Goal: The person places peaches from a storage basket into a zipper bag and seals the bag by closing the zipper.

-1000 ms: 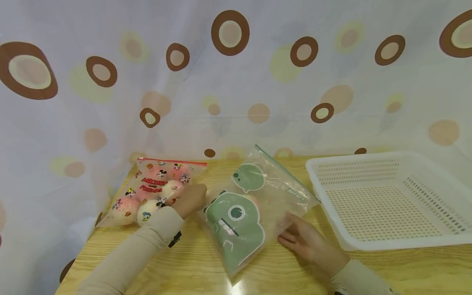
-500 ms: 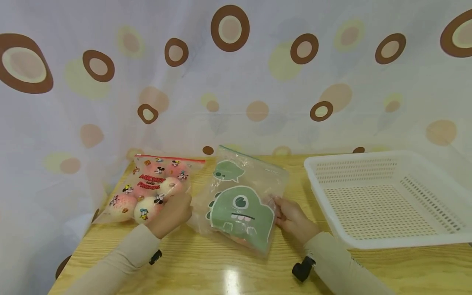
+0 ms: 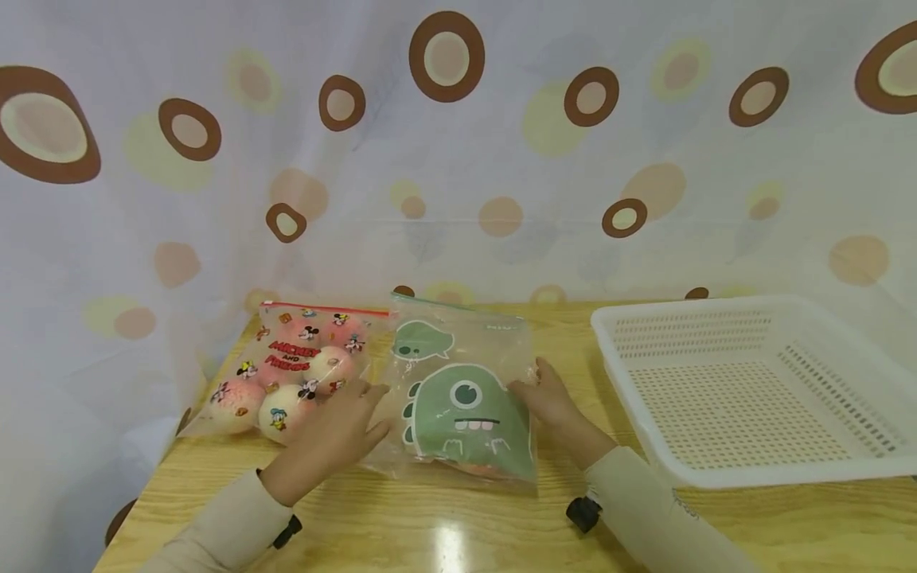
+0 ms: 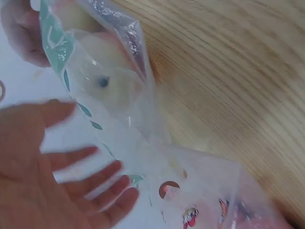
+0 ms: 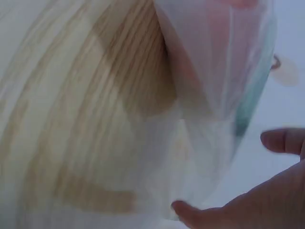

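A clear zip bag with a green dinosaur print (image 3: pixel 473 414) lies on the table between both hands. Peach-like fruit (image 4: pixel 107 71) shows through it in the left wrist view. My left hand (image 3: pixel 333 426) is at its left edge, fingers apart and holding nothing; in the left wrist view the left hand (image 4: pixel 62 176) has its palm turned toward the plastic. At the opposite edge is my right hand (image 3: pixel 562 410), thumb and fingers spread. Whether it touches the bag is unclear. Left of them, a red-zip bag (image 3: pixel 294 358) holds several pink and cream peach-like fruits.
On the right stands a white plastic basket (image 3: pixel 698 476) with perforated walls and base. A wooden table (image 3: pixel 387 525) carries everything, and a white curtain (image 3: pixel 458 159) with brown and tan circles hangs behind it.
The dinosaur bag has shifted left and turned upright, its green zip now along the back and overlapping the red-zip bag. Both hands' fingers have loosened from its edges.
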`<action>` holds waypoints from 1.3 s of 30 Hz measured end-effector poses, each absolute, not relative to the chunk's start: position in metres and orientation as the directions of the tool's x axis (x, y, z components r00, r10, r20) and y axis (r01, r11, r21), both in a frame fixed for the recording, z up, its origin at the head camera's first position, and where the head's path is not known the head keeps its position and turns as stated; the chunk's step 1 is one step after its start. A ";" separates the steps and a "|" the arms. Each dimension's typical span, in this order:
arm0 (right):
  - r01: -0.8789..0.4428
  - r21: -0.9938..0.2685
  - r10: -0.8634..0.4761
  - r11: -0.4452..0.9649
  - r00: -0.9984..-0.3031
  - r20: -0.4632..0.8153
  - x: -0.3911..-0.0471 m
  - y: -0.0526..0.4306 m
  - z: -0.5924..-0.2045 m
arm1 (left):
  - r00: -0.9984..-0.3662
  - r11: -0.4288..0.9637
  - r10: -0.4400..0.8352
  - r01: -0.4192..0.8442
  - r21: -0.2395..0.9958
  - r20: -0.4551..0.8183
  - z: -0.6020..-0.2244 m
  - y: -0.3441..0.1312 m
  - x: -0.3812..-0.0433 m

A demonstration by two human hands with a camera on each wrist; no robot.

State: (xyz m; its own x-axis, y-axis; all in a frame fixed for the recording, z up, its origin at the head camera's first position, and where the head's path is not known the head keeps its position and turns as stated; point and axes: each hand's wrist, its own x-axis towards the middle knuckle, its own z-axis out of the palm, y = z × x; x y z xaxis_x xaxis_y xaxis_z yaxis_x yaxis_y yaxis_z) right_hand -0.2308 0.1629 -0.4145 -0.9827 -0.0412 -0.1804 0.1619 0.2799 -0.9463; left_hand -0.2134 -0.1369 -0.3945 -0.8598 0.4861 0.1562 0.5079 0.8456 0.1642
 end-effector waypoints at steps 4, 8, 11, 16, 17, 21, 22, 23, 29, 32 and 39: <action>-0.171 -0.792 -0.270 0.586 -0.963 0.008 -0.207 0.157 -0.404 | -0.696 0.673 0.704 0.717 0.181 0.142 -0.399 -0.124 -0.221; -0.465 -0.605 -0.530 0.647 -0.844 0.083 -0.186 0.152 -0.406 | -0.643 0.616 0.765 0.747 0.249 0.034 -0.408 -0.115 -0.228; -0.590 -0.462 -0.611 0.662 -0.782 0.122 -0.180 0.151 -0.413 | -0.657 0.631 0.754 0.719 0.292 -0.010 -0.415 -0.110 -0.228; -0.629 -0.383 -0.621 0.677 -0.767 0.162 -0.185 0.158 -0.423 | -0.662 0.613 0.748 0.718 0.329 0.051 -0.424 -0.100 -0.225; -0.632 -0.376 -0.621 0.677 -0.766 0.170 -0.187 0.160 -0.424 | -0.664 0.612 0.745 0.717 0.334 0.062 -0.424 -0.097 -0.226; -0.620 -0.365 -0.594 0.694 -0.780 0.197 -0.197 0.165 -0.424 | -0.694 0.637 0.712 0.701 0.321 0.102 -0.427 -0.086 -0.233; -0.608 -0.365 -0.578 0.705 -0.791 0.200 -0.199 0.165 -0.424 | -0.704 0.648 0.702 0.695 0.312 0.109 -0.427 -0.084 -0.236; -0.597 -0.363 -0.564 0.716 -0.800 0.203 -0.200 0.166 -0.425 | -0.712 0.658 0.692 0.690 0.303 0.120 -0.428 -0.081 -0.239; -0.567 -0.383 -0.524 0.730 -0.823 0.221 -0.202 0.168 -0.430 | -0.739 0.696 0.665 0.664 0.273 0.103 -0.431 -0.078 -0.245; -0.588 -0.382 -0.532 0.713 -0.809 0.250 -0.201 0.169 -0.431 | -0.736 0.691 0.669 0.667 0.280 0.101 -0.430 -0.081 -0.243; -0.607 -0.413 -0.548 0.679 -0.793 0.266 -0.201 0.169 -0.434 | -0.714 0.652 0.683 0.691 0.312 0.155 -0.431 -0.086 -0.239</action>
